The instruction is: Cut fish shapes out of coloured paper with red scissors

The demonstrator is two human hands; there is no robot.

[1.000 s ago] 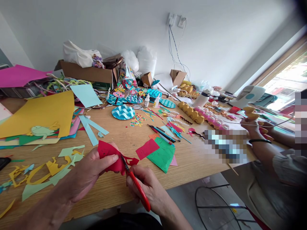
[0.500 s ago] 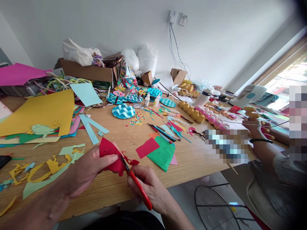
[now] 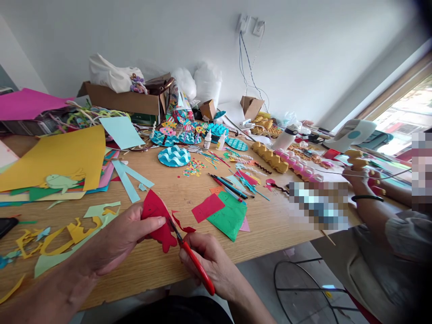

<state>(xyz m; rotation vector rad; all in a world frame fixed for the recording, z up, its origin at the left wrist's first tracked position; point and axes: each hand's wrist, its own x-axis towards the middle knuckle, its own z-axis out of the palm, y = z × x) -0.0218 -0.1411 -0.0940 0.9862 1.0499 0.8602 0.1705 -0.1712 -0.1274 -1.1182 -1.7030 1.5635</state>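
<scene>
Red paper (image 3: pixel 155 208) is held up over the near edge of the table (image 3: pixel 256 225), between the two hands and in front of the body. Left hand (image 3: pixel 130 231): closed in a pinch, thumb laid flat across the paper's face, the other fingers behind. Right hand (image 3: pixel 209 258): curled around the red handles of the scissors (image 3: pixel 199 270).

Key relation: the blades against the paper's right edge. The paper's long axis is tilted, upper left to lower right; the scissors are angled from lower right to upper left, tips pointed away from the body. The left hand is the nearer to the paper, being in contact with it; from the right hand the paper is reached only through the blades. Left thumb tip noted just beside the blade tips. A thin red offcut (image 3: pixel 189 229) is seen just right of the blades. The paper's lower end is rounded into lobes. Farther right, a red rectangle (image 3: pixel 208 208) is laid partly over a green sheet (image 3: pixel 231 222).

Hard to make out: left fingers mostly hidden by the paper; handle loops partly covered by the right hand; blade gap too small to be judged; whether the offcut is joined to the paper cannot be told. Faint marks on the paper cannot be read. Both forearms are cut off by the frame.
</scene>
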